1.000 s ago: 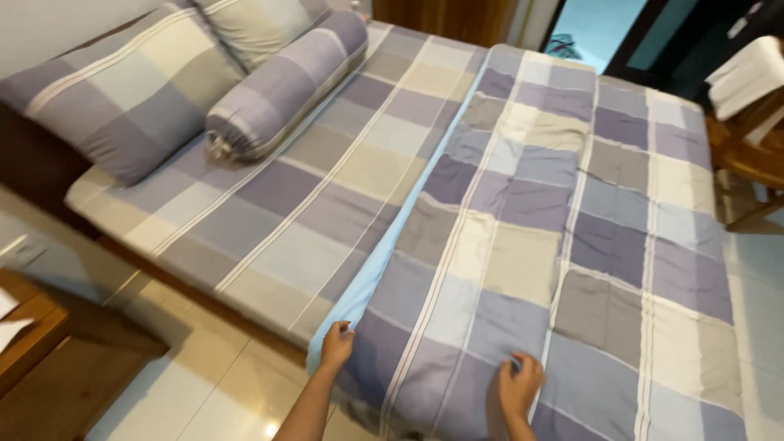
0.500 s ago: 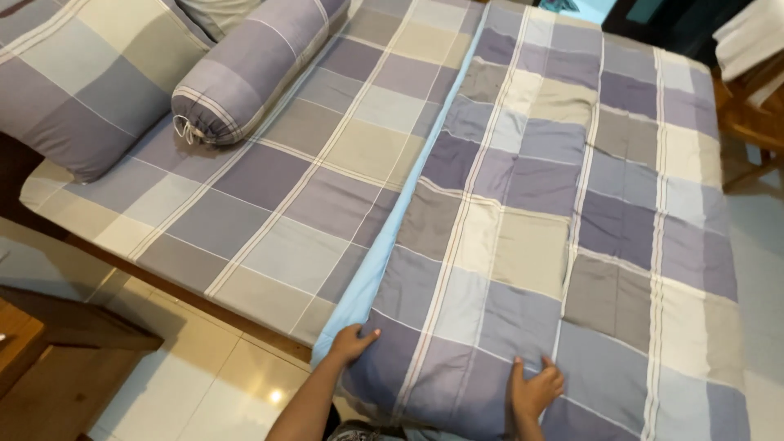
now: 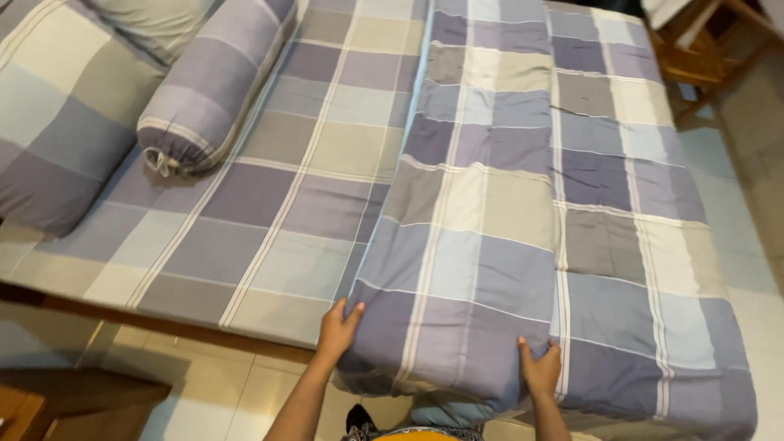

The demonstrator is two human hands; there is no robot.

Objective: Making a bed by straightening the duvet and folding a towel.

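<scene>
Both hands grip the near edge of the checked quilt (image 3: pixel 523 204) spread over the bed's right half, left hand (image 3: pixel 337 325) at its left corner, right hand (image 3: pixel 540 367) toward mid-edge; it looks soft, padded, bulky yet light, best held by its hem.

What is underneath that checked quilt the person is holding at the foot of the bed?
The quilt lies on a bed covered by a matching checked sheet, visible left of it. Both hands, left and right, grip its near edge. Whatever lies beneath the quilt itself is hidden.
</scene>
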